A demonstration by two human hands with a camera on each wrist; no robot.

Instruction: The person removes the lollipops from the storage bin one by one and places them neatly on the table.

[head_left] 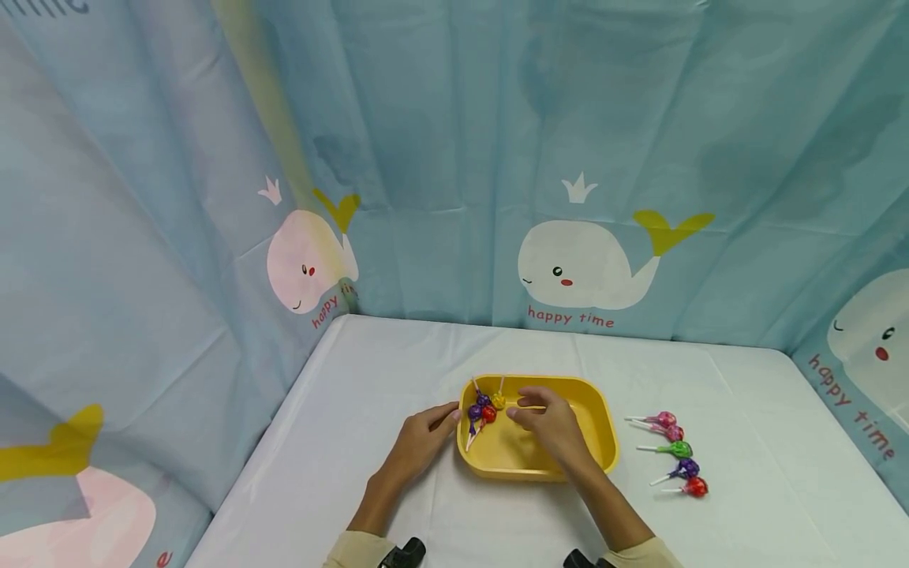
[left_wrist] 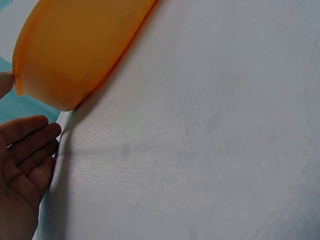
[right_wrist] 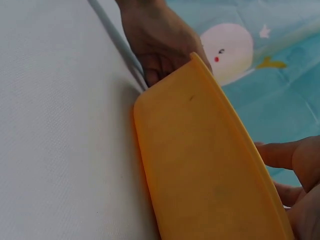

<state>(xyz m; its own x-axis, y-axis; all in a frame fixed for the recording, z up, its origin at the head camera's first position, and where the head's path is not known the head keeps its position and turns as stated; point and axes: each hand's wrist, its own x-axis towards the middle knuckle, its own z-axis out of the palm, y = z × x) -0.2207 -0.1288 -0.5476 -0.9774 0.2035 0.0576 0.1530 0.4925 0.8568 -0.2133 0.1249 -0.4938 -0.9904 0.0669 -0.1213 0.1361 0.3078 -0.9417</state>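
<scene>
A yellow tray (head_left: 490,473) stands on the white table. In its left end lie several wrapped lollipops, among them a purple one (head_left: 475,412), a red one (head_left: 488,413) and a yellow one (head_left: 499,401). My left hand (head_left: 419,442) is at the tray's left side, thumb on the rim; the left wrist view shows its other fingers (left_wrist: 35,145) extended below, beside the wall. Over the tray's middle hovers my right hand (head_left: 554,430), fingers slightly bent and spread, just right of the yellow lollipop. No lollipop shows between its fingers.
Right of the tray, more lollipops lie in a column: two pink (head_left: 666,419), one green (head_left: 679,450), one purple (head_left: 687,468) and one red (head_left: 696,487), sticks pointing left. A blue curtain (head_left: 440,158) with printed whales hangs behind the table and at its sides.
</scene>
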